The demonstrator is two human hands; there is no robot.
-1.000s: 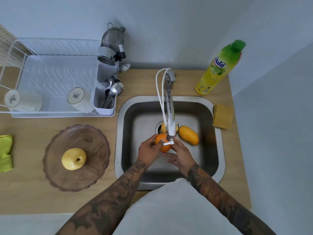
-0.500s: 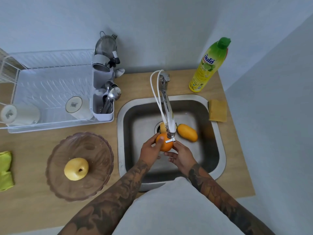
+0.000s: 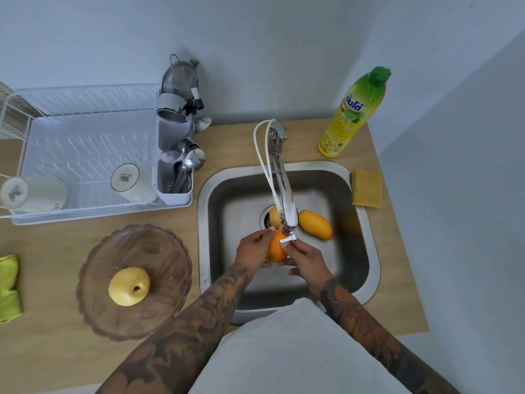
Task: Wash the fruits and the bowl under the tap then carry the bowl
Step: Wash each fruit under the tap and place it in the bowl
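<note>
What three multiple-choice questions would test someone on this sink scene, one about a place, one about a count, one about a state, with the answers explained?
1. Where is the yellow apple?
A. in the ribbed pink glass bowl
B. in the steel sink
C. in the white dish rack

2. How many fruits are within the sink?
A. one
B. three
C. five

3. What is the left hand doing?
A. lying flat on the wooden counter
B. holding the round orange
C. lifting the sponge

Answers:
1 A: the yellow apple sits in the ribbed pink glass bowl on the counter.
2 B: the round orange, an oval yellow-orange fruit and a pale one by the drain are all within the steel sink.
3 B: the left hand curls around the orange under the tap.
</note>
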